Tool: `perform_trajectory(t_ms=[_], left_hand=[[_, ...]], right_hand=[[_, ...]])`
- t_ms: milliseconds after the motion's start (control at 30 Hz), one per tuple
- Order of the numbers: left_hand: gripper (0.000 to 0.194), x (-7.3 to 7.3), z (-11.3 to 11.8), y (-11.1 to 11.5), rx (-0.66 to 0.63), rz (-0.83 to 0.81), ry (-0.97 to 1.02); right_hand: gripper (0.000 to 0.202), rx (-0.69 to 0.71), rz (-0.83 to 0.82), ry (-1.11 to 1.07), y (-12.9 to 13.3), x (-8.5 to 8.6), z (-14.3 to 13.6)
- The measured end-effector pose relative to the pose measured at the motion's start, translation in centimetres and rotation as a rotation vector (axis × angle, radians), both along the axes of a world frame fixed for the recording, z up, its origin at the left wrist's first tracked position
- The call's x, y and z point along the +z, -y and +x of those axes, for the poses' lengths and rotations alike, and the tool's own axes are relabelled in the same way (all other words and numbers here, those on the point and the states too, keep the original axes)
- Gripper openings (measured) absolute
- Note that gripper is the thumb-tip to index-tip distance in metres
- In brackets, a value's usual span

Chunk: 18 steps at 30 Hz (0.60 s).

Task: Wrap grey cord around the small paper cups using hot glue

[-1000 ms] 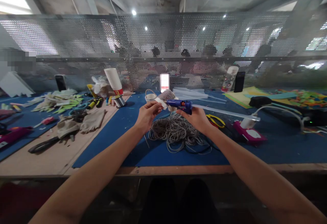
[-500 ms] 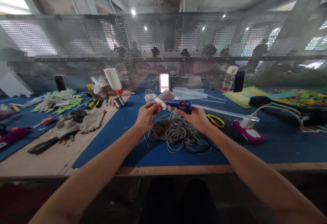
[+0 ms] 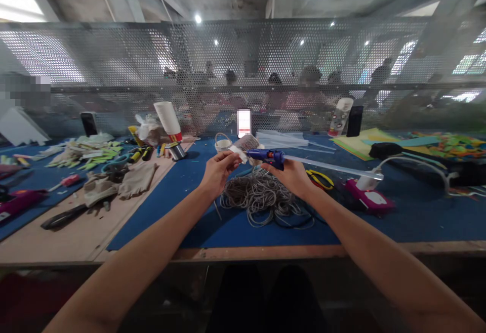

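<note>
My left hand pinches a small white piece between thumb and fingers. Wrapped round a blue glue gun is my right hand; a long clear glue stick juts from the gun's back toward the right. The gun's nozzle points left and is at the white piece; whether they touch cannot be made out. Beneath both hands lies a tangled heap of grey cord. Just behind the white piece is a greyish rounded object, partly hidden. A small white basket stands behind my left hand.
Yellow-handled pliers and a magenta box with a white plug lie to the right. Gloves, black-handled scissors and stacked paper cups are at the left. A mesh screen rises behind the blue mat.
Both hands stay almost where they were, with the same things in them. The glue stick's far end has shifted slightly left.
</note>
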<state>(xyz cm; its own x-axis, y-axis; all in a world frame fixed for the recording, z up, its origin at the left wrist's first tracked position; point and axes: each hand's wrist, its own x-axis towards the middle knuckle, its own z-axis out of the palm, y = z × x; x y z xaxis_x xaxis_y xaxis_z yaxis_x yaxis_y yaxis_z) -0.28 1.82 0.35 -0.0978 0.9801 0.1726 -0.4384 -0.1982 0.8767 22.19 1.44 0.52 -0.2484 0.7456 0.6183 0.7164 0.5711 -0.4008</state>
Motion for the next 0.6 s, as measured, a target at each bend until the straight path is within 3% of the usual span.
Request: perform_trajectory(t_ms=[600], left_hand=[[0.026,0.07,-0.12,-0.05,0.001,-0.023,0.021]], right_hand=[[0.050,-0.015,-0.007,0.011,-0.07,-0.04,0.17]])
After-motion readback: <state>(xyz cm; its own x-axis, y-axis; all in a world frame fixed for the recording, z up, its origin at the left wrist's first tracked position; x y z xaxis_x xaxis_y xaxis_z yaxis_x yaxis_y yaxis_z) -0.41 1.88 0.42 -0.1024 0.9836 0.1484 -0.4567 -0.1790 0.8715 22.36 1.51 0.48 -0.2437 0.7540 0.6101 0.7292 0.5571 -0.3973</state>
